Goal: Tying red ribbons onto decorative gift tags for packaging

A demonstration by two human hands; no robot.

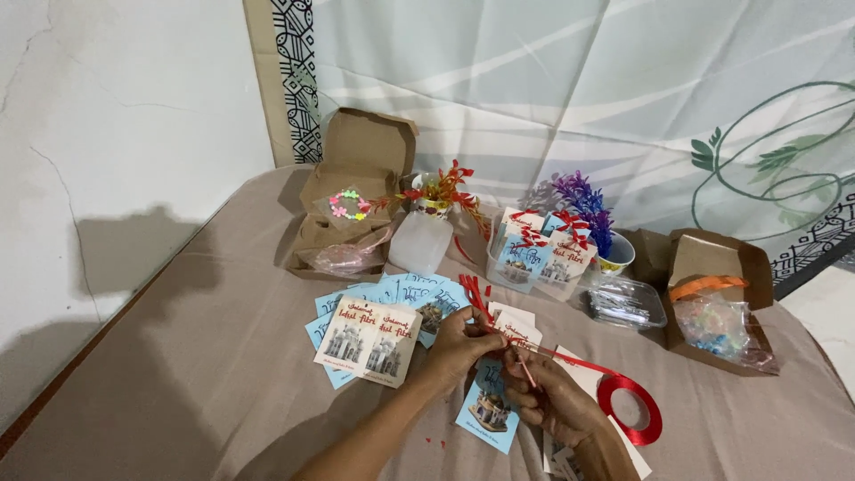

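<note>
A person's left hand [463,343] and right hand [557,401] met over a cloth-covered bench [178,374], the fingers of both pinching a thin red satin ribbon [534,349] against a small pale-blue greeting card printed with a domed building [490,411], which lay just below the hands. The ribbon ran toward 3 o'clock to a flat red ribbon spool [631,408] resting on the cloth just beside the right hand. At 9 o'clock from the hands lay a fanned stack of cream and blue printed cards [374,334], touching one another. At 12 o'clock stood a clear plastic tub of finished cards tied with red bows [534,256], with a purple artificial plant in a white cup [592,218] just behind it and a red and yellow artificial sprig [438,191] near a white plastic bottle [420,240]. An open brown cardboard box holding a ring of coloured beads [352,200] sat at 11 o'clock; a second open brown cardboard box with a bag of pastel trinkets [717,307] sat at 2 o'clock, beside a clear lidded plastic tray [623,303].
</note>
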